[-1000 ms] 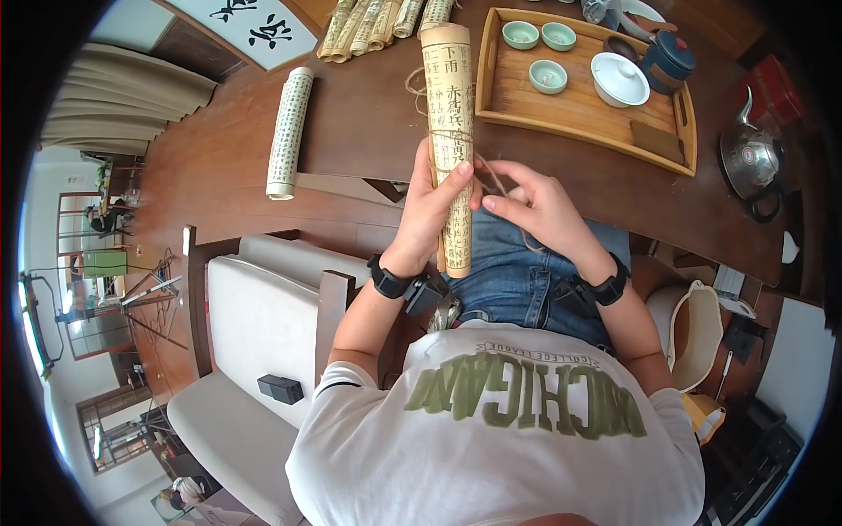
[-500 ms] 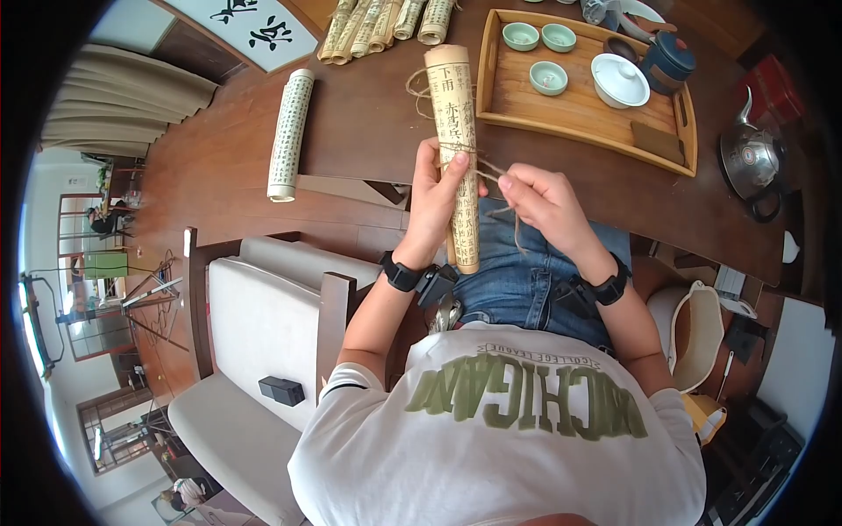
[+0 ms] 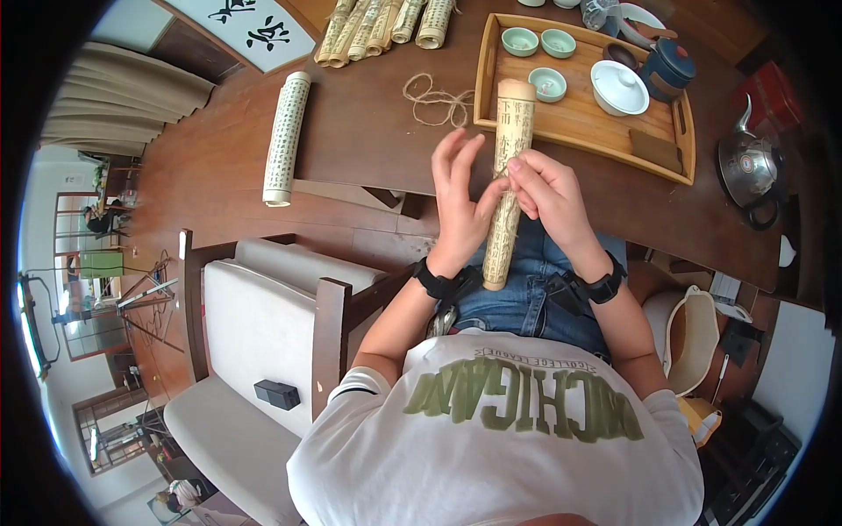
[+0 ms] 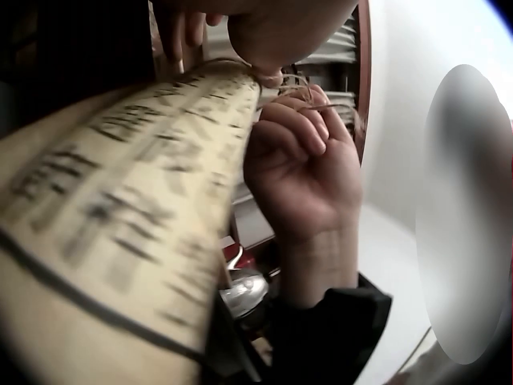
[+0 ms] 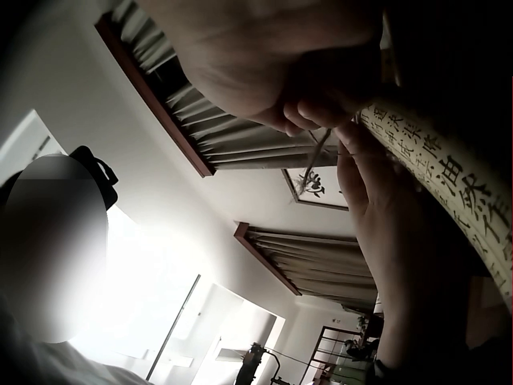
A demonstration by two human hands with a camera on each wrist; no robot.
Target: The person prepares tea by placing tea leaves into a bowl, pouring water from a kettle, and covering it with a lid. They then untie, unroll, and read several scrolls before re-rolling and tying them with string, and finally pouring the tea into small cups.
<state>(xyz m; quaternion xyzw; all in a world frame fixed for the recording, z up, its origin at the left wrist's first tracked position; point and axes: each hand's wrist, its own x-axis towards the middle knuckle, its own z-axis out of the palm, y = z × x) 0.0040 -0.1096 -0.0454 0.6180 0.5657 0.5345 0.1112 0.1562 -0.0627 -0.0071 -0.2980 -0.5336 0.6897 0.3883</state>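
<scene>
The scroll (image 3: 506, 175) has swung rightward over the tray (image 3: 579, 110), the left hand's (image 3: 460, 203) fingers apparently opened.

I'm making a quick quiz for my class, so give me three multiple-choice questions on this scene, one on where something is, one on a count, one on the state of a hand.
1. Where does the loose coil of twine lie?
A. on the bare wooden table, left of the tray
B. inside the tray
C. on the chair

2. How many pale green cups stand in the wooden tray?
A. one
B. three
C. five

3. What is the right hand doing?
A. lying flat on the table
B. holding the kettle
C. pinching twine against the rolled scroll

Answers:
1 A: the coil sits on the tabletop beside the tray's left wall.
2 B: two cups at the tray's far edge, one nearer.
3 C: its fingertips close on the twine at the scroll, while the left hand backs the scroll, fingers spread.
</scene>
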